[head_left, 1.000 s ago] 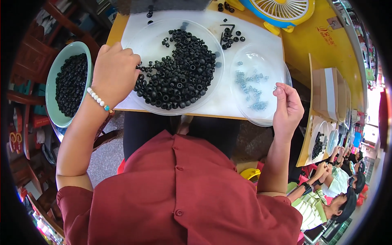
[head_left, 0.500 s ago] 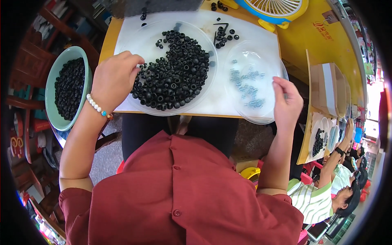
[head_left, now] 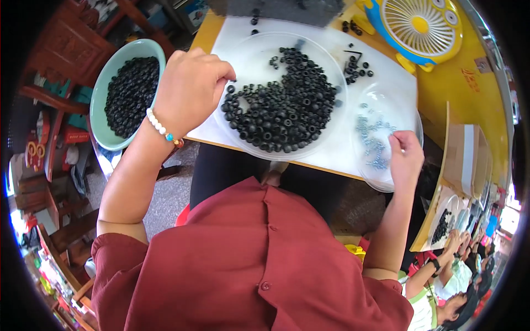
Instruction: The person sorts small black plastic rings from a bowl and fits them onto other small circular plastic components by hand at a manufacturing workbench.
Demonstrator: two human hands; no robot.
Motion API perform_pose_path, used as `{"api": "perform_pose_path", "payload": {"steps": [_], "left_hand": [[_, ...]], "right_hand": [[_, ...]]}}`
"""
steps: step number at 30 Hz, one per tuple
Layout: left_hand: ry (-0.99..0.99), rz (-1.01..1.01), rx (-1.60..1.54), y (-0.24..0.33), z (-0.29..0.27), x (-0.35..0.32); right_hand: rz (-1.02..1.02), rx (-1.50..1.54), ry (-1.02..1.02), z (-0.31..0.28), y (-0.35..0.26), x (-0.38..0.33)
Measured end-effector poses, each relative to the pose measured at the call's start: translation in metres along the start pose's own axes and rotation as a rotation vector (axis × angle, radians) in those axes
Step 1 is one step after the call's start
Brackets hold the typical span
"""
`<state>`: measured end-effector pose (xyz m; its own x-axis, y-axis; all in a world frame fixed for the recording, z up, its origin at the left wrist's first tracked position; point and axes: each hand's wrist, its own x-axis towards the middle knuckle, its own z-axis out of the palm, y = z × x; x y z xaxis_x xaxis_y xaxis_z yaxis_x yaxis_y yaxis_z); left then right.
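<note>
My left hand [head_left: 193, 85], a beaded bracelet on its wrist, is closed in a pinch above the left rim of a clear round tray [head_left: 251, 47]. A small dark piece shows at its fingertips. Many black round pieces with holes [head_left: 284, 113], like beads or knobs, are heaped in that tray. Over the right side of a smaller clear round tray [head_left: 375, 99], my right hand [head_left: 407, 163] has thumb and fingers pinched together. What they hold, if anything, is too small to make out. Tiny clear-bluish pieces [head_left: 376, 149] lie scattered in this tray.
A green basin [head_left: 99, 118] full of black pieces stands at the left. Loose black pieces and a black hex key [head_left: 353, 53] lie behind the trays. A yellow-blue fan [head_left: 419, 25] stands at the back right. Other people [head_left: 436, 281] work beside a cardboard box [head_left: 466, 160].
The whole view has swung, shifting everything rightward. My left hand has drawn slightly away from the black heap. My right hand has come further in over the small tray.
</note>
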<state>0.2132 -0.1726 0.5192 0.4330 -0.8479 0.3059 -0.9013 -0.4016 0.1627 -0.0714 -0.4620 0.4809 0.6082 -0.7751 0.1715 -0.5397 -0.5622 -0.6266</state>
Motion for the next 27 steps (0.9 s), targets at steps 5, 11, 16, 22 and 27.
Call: {"api": "perform_pose_path", "payload": {"steps": [5,11,16,22,27], "left_hand": [[-0.074,0.044,0.007,-0.002,-0.008,-0.007],[-0.285,0.090,0.128,0.013,0.012,-0.004],[-0.227,0.086,0.056,0.020,0.020,-0.002],[-0.201,-0.362,-1.192,0.049,0.005,-0.020],[-0.213,-0.542,-1.627,0.081,0.002,-0.033]], "right_hand": [[0.003,0.300,0.048,-0.003,-0.020,-0.010],[-0.064,0.490,-0.012,0.009,-0.067,-0.022],[-0.048,0.602,-0.146,0.019,-0.098,-0.034],[0.068,0.952,-0.441,0.031,-0.127,-0.049],[0.100,1.202,-0.524,0.046,-0.150,-0.054]]}}
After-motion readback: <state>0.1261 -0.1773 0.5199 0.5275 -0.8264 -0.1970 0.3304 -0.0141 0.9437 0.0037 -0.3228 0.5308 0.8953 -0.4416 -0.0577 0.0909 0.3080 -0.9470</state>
